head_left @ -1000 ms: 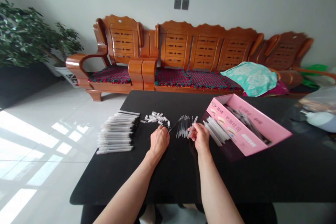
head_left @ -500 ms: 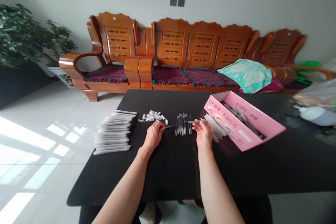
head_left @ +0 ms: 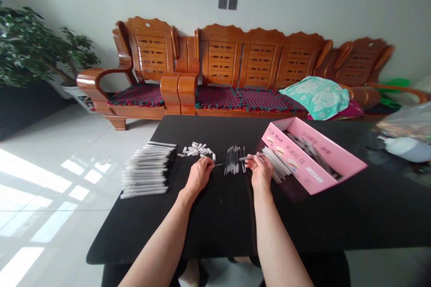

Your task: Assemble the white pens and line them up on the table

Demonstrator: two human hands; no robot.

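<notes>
My left hand [head_left: 199, 174] is closed in a pinch on a thin pen refill [head_left: 219, 164], whose end points right. My right hand [head_left: 260, 171] has its fingers closed on a translucent pen barrel [head_left: 245, 158] that points left. Between the hands lies a row of loose pen refills [head_left: 232, 161]. Past my left hand is a small heap of white pen caps [head_left: 195, 148]. Further left, several whitish pens with dark ends [head_left: 146, 170] lie stacked side by side. Beside my right hand, loose pen barrels [head_left: 278, 165] rest against a pink box.
The open pink box [head_left: 313, 157] stands at an angle on the black table [head_left: 222, 228] and holds more slim pen parts. A plastic bag and a white object [head_left: 407, 148] are at the far right. Wooden seats [head_left: 262, 60] line the wall behind.
My hands have come slightly nearer each other: the left with its refill a little to the right, the right with the barrel a little to the left. Everything else lies as before.
</notes>
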